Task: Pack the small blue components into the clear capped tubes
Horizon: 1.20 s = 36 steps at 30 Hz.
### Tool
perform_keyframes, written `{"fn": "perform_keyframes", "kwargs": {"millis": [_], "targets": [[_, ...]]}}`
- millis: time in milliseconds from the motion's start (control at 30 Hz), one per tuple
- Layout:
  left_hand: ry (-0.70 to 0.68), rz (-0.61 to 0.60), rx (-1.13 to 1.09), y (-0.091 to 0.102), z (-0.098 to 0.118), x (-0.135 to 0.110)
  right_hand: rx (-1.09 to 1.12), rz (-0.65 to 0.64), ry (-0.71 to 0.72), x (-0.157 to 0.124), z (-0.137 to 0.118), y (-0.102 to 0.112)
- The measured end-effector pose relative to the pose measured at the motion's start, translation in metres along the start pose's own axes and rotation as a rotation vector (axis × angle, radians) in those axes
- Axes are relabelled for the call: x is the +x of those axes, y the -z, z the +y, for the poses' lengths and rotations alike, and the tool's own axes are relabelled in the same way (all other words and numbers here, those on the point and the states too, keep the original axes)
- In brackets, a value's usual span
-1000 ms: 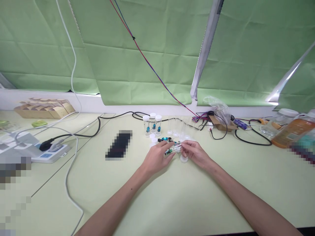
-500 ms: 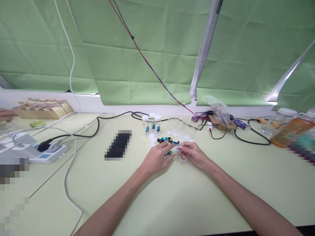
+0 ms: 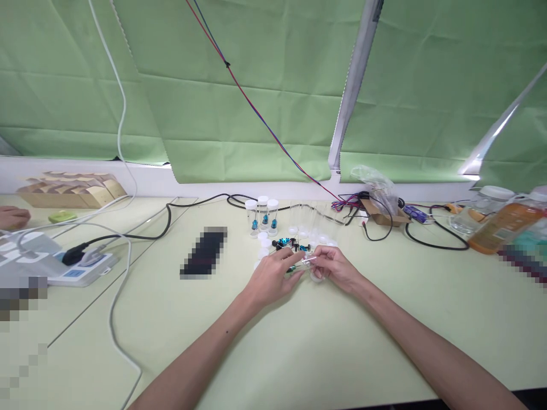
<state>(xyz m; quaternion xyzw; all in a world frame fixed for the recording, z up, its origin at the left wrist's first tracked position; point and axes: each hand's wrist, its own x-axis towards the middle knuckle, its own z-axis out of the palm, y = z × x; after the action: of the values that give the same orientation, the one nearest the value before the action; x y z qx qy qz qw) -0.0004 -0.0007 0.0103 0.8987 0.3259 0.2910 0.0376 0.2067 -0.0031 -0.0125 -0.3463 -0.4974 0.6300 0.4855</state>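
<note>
My left hand [image 3: 273,276] is closed, palm down, its thumb and fingers around a clear tube with a small green piece [image 3: 291,268] at its left end. My right hand [image 3: 334,269] pinches the clear tube [image 3: 306,260] from the other side; its fingers hide part of it. A round clear or white piece [image 3: 317,278] lies under the right fingers. Just beyond the hands is a pile of small blue and black parts [image 3: 293,245]. Several white caps [image 3: 263,243] lie to its left. Three capped tubes [image 3: 272,219] with blue pieces inside stand behind, near several clear tubes [image 3: 314,222].
A dark pixelated rectangle [image 3: 204,253] lies left of my hands. Farther left are a power strip [image 3: 83,270], white cables, a cardboard divider box [image 3: 70,191] and another person's hand [image 3: 15,217]. At right sit a small carton [image 3: 387,215], black cables and an orange bottle [image 3: 504,225].
The tube between my hands has turned slightly, and the fingers of my right hand have shifted on it. The other person's hand at far left has moved slightly. The view has shifted a little.
</note>
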Motion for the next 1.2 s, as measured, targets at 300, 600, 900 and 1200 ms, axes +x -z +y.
{"fn": "perform_keyframes", "kwargs": {"millis": [300,600,900,1200], "targets": [[-0.036,0.029,0.016,-0.0011,-0.0006,-0.0009,-0.002,-0.005,0.005,0.0000,-0.0010,-0.0004],[-0.014,0.052,-0.005,-0.0038,-0.0016,0.0004,0.017,-0.025,-0.017,-0.0026,-0.0060,-0.0036],[-0.030,0.037,-0.007,-0.0036,-0.0005,-0.0003,-0.006,-0.019,-0.005,-0.0010,-0.0011,-0.0018],[-0.025,0.060,0.020,-0.0059,0.0020,-0.0006,-0.044,0.020,-0.022,-0.0015,-0.0028,-0.0029]]}}
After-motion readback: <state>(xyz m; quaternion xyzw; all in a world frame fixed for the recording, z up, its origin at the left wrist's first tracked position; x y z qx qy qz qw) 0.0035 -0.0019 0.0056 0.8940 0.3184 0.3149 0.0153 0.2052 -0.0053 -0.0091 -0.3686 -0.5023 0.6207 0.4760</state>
